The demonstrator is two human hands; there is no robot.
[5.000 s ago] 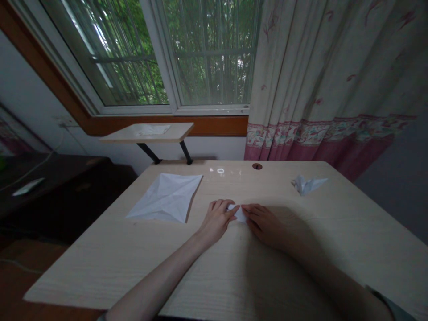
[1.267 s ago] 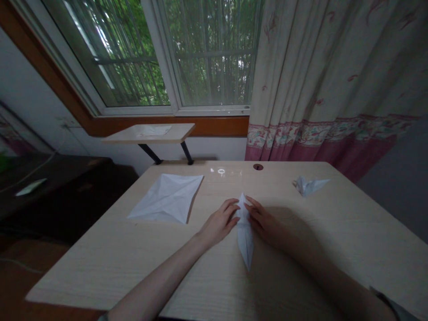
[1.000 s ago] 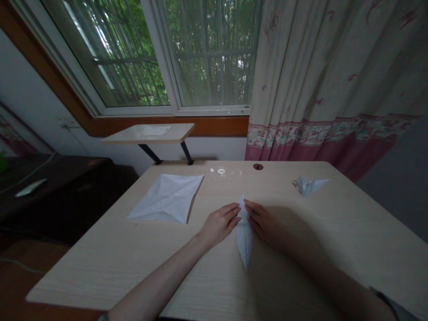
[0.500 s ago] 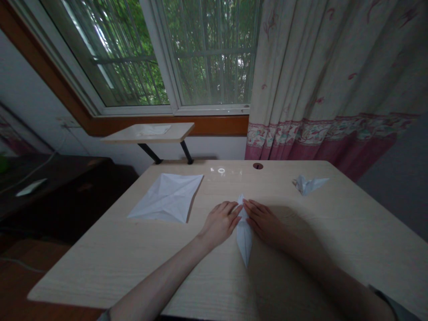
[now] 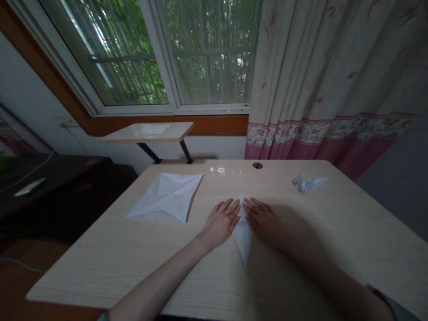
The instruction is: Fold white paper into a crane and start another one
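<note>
A narrow folded white paper lies on the wooden table, one point toward me and the other toward the window. My left hand rests at its left edge near the far end, fingers spread, fingertips on the paper. From the right, my right hand touches the opposite edge, its fingers slightly apart and flat. The fingertips of both hands almost meet over the upper part of the paper, partly covering it.
A creased white sheet lies at the left of the table, and a folded paper bird at the back right. A raised shelf holds another white paper. Behind are a window and a curtain.
The fingers of my left hand have spread a little and lifted slightly at the paper's edge. My right fingers have shifted slightly too. The paper stays in place.
</note>
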